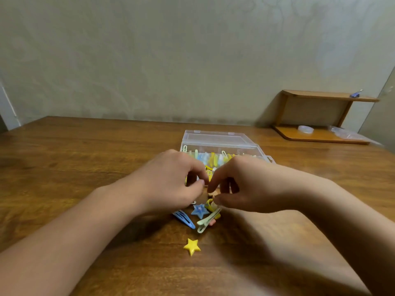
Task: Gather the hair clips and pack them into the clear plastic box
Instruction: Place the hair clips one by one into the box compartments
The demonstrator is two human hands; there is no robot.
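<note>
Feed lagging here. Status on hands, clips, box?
Both hands curled over the clip pile; holds hidden. Clear box open, part filled. Yellow star clip, blue star clip loose. Nothing blocking.

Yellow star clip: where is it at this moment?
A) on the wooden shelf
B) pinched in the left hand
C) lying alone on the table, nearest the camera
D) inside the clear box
C. The yellow star clip lies by itself on the table, nearer the camera than the blue star clip, untouched by both hands.
</note>
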